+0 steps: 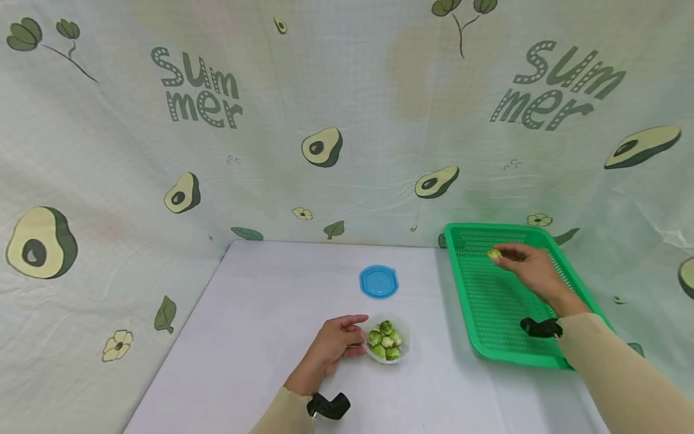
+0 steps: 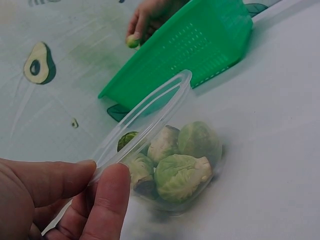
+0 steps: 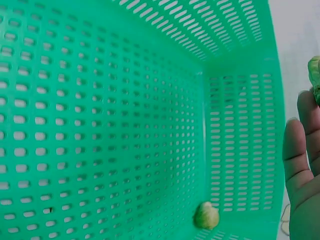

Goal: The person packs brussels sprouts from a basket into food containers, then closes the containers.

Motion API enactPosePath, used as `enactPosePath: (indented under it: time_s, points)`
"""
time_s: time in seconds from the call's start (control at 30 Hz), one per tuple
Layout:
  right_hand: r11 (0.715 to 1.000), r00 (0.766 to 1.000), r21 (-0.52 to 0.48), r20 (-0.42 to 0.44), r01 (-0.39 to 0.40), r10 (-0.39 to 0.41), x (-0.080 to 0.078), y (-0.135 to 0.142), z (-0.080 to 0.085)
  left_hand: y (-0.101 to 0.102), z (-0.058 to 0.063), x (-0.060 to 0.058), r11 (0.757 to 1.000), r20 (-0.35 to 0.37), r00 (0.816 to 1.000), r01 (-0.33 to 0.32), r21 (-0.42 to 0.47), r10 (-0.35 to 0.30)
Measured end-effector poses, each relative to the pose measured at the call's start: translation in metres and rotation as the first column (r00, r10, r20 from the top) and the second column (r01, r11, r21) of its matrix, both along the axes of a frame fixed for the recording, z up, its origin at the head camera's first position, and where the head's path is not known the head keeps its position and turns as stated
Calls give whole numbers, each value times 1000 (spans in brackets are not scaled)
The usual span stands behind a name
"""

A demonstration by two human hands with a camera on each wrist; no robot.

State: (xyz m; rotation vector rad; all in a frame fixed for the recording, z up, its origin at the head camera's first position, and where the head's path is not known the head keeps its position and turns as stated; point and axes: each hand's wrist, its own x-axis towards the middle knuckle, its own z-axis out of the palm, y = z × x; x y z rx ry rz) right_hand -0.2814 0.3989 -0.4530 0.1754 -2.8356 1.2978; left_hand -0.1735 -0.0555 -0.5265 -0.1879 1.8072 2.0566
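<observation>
My left hand (image 1: 337,345) pinches the rim of a clear plastic bowl (image 2: 186,82) between thumb and fingers. Several green Brussels sprouts (image 1: 385,341) lie in the bowl, which stands on the white table. Over at the right, my right hand (image 1: 534,274) holds one Brussels sprout (image 1: 494,254) at its fingertips, above the far part of a green plastic basket (image 1: 490,313). Another sprout (image 3: 206,216) sits in a corner of the basket in the right wrist view. Only part of the right hand and of its sprout shows there.
Behind the bowl, a blue lid (image 1: 379,281) lies flat on the white table (image 1: 271,301). A cloth backdrop (image 1: 374,108) printed with avocados and the word "summer" hangs behind and beside the table. The basket has raised, slotted walls.
</observation>
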Motion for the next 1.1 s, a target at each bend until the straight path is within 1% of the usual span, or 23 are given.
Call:
enactPosePath:
  time_s: [0.27,0.37,0.53,0.93,1.1]
  points:
    - [1000,999,-31,-44,-1,-1,6,-7,4,-1,0,1,1000,-7,1000,5,-2,-5]
    - [998,999,-59,-52,-12,9,10,-12,6,-1,1,1,1000,-6,1000,5,-10,-5]
    - [994,996,-98,-86,-39,31,16,-22,10,-1,1,2,1000,-10,1000,7,-6,-7]
    - [987,986,-142,-157,-79,57,30,-49,21,-1,1,3,1000,-12,1000,9,-6,-9]
    - [980,985,-173,-159,-100,72,37,-61,24,0,1,3,1000,-11,1000,7,-9,-7]
